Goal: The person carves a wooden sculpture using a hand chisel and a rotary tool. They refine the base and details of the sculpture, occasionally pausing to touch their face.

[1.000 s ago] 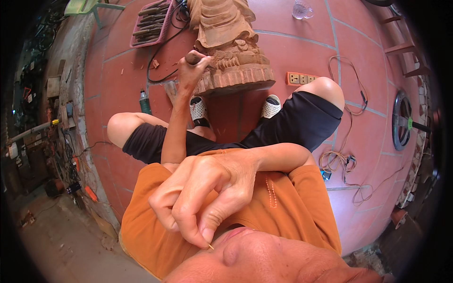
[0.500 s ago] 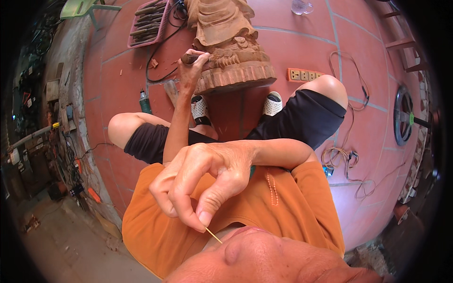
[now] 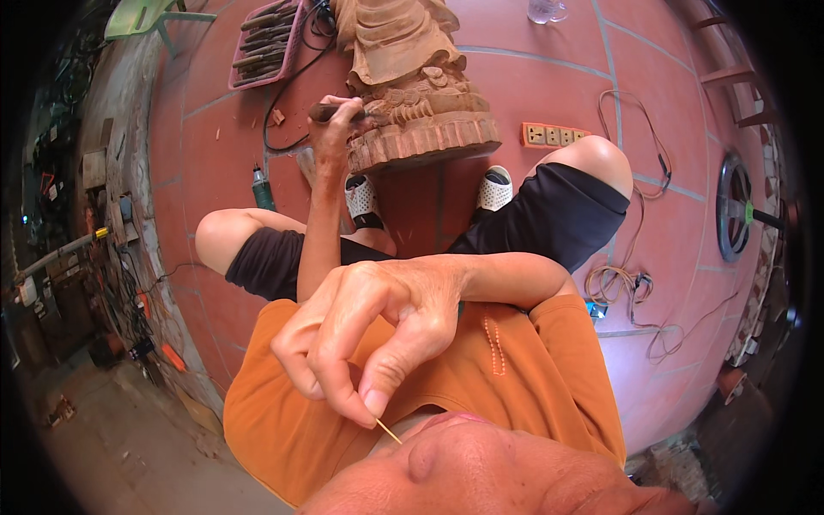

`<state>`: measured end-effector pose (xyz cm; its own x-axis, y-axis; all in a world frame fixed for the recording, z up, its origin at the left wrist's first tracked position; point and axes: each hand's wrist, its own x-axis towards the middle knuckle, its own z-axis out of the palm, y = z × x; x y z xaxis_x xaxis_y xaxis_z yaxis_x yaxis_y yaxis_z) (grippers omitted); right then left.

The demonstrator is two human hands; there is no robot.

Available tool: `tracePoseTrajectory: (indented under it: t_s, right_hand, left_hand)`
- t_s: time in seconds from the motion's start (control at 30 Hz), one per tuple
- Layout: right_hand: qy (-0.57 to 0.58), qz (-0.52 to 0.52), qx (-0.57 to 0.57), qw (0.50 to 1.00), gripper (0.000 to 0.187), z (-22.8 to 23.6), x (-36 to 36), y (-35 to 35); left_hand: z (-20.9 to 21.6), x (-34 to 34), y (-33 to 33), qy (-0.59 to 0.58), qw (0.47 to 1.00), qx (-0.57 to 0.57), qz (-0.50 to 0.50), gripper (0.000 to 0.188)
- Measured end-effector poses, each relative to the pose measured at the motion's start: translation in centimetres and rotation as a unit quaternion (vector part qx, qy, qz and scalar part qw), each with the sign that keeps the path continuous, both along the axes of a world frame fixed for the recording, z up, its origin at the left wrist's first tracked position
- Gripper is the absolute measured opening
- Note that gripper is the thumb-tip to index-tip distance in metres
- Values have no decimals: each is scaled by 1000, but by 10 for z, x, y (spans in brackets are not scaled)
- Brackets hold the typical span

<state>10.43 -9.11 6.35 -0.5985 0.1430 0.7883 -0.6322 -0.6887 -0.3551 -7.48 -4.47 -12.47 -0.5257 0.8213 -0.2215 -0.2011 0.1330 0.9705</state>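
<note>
1. Pinching is done by the right hand (image 3: pixel 378 335): a thin stick (image 3: pixel 389 431) is held between thumb and finger, close to the face (image 3: pixel 481 468).
2. A tool (image 3: pixel 323 112) is gripped in the left hand (image 3: pixel 330 142), beside the carving (image 3: pixel 421 120); whether contact is made cannot be told.
3. The carving's base is turned toward the sandals (image 3: pixel 363 197).
4. The carving is flanked by a basket (image 3: pixel 257 83), left, and a socket strip (image 3: pixel 554 136), right.

Around you a woodcarving workshop, carved statue (image 3: pixel 403 73) at twelve o'clock, pink basket (image 3: pixel 295 47) of tools (image 3: pixel 264 41) at eleven
</note>
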Motion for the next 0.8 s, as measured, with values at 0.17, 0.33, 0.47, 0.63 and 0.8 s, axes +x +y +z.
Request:
tracePoseTrajectory:
  t_s: [0.17,0.33,0.47,0.63,0.8]
  right_hand:
    - [5,1,-1,1000,17,2,0,-1]
    - [-1,-4,7,1000,17,3,6,6]
    - [9,-34,9,999,18,3,7,9]
    - [15,-43,23,999,19,3,10,15]
    - [10,-38,8,999,21,4,12,17]
  left_hand:
    - [-18,13,25,-13,995,99,23,17]
    - [-11,12,24,125,989,37,-65,18]
    - [10,15,53,144,987,43,-51,17]
    - [-13,23,75,131,987,64,-66,16]
    - [-37,34,76,161,982,89,-46,13]
